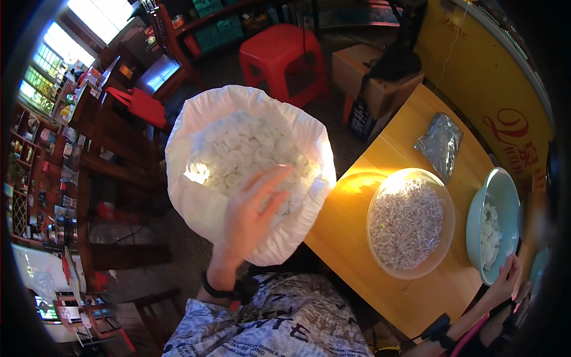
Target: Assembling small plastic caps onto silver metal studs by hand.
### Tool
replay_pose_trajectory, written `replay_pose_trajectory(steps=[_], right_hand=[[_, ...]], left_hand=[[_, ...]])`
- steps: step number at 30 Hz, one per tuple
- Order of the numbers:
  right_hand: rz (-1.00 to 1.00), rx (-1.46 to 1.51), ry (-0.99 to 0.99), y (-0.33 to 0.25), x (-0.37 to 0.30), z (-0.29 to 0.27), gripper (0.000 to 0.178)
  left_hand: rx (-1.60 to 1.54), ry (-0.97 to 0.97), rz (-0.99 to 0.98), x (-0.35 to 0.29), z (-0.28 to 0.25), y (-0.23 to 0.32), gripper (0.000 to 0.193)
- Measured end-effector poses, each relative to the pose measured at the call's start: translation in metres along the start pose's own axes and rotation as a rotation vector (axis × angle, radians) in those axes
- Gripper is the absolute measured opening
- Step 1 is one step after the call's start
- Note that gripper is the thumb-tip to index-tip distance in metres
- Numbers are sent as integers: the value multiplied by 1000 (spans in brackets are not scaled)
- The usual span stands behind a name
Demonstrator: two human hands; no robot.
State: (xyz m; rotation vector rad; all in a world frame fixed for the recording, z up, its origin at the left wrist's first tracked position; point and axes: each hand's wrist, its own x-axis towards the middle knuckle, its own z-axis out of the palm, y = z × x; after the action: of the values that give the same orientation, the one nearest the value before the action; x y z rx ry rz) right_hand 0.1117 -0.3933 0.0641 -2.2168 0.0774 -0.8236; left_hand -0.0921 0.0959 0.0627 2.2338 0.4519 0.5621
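My left hand (250, 209) reaches over a wide container lined with a white plastic bag (196, 205), directly in front of me. Its fingers are stretched out and a little apart, low over or touching the load. Pale, translucent rounded pieces (247, 140) fill the bag; I cannot make out their kind. The palm is turned away, and nothing shows held in it. A dark band circles the wrist. My right hand is outside the picture.
Right of the bag, a wooden table (339, 238) bears a clear tub (450, 229) of small pinkish-white bits, a crumpled plastic packet (441, 143) and a light-blue basin (476, 232) with white pieces. A co-worker's hands (504, 281) are beside the basin. A red stool (279, 47) and cardboard box (357, 68) stand beyond.
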Motion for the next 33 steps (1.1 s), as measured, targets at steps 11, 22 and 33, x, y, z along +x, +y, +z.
replay_pose_trajectory(steps=[11,22,33], right_hand=[[-214,-79,-187,-79,-50,60,14],[-212,32,-834,-117,-121,139,15],[-161,164,-865,-117,-116,139,8]], left_hand=[[155,-114,7,26,33,-88,33],[256,91,-140,28,18,-51,35],[-413,-405,339,-14,72,72,31]])
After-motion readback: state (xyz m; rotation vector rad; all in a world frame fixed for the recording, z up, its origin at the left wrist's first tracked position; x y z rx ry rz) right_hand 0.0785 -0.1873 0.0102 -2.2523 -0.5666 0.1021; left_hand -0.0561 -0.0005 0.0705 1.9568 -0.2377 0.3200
